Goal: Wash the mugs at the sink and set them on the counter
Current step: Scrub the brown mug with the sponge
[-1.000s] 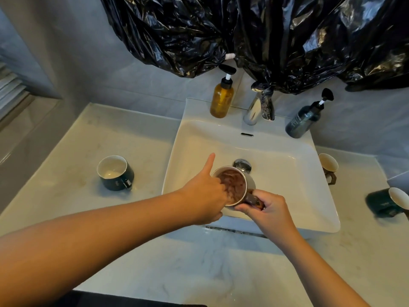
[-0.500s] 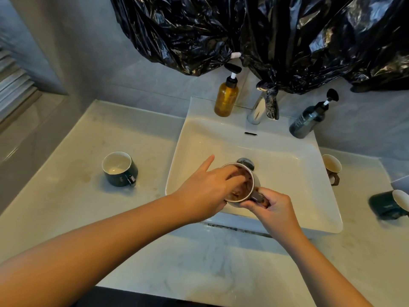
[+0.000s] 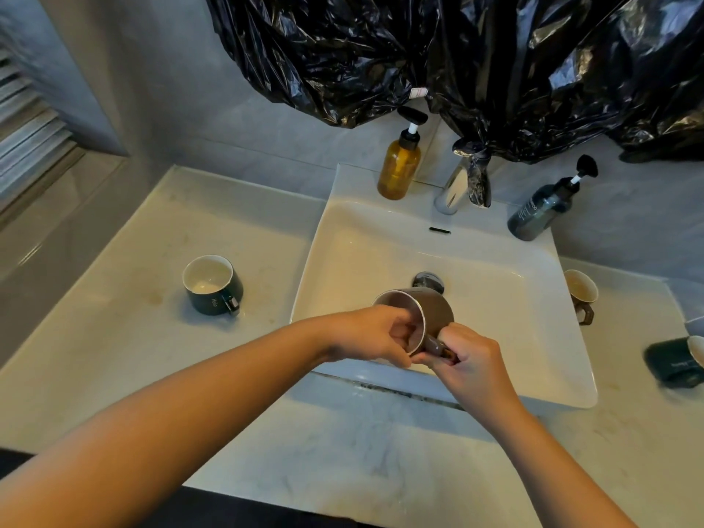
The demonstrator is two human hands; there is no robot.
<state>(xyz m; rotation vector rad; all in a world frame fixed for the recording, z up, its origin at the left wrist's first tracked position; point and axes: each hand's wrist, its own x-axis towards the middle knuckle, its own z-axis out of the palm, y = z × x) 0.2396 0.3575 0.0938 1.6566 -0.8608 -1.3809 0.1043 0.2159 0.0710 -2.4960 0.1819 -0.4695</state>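
Over the white sink (image 3: pixel 495 299) I hold a brown mug (image 3: pixel 430 310) tipped on its side, mouth facing left. My right hand (image 3: pixel 472 360) grips its handle. My left hand (image 3: pixel 373 337) is at the mug's mouth with fingers curled inside over the rim. A dark green mug (image 3: pixel 213 285) stands upright on the counter (image 3: pixel 114 329) to the left. On the right counter stand a brown mug (image 3: pixel 581 295) upright and a dark green mug (image 3: pixel 676 365) lying on its side.
An amber pump bottle (image 3: pixel 400 165) and a chrome tap (image 3: pixel 457 184) sit at the sink's back edge, with a grey pump bottle (image 3: pixel 541 211) to the right. Black plastic sheeting (image 3: pixel 457 51) hangs over the wall above. The drain (image 3: pixel 428 280) lies just beyond the held mug.
The brown mug has tipped from upright to lying on its side, mouth to the left. My left hand's fingers have gone into the mug; its thumb no longer sticks up.
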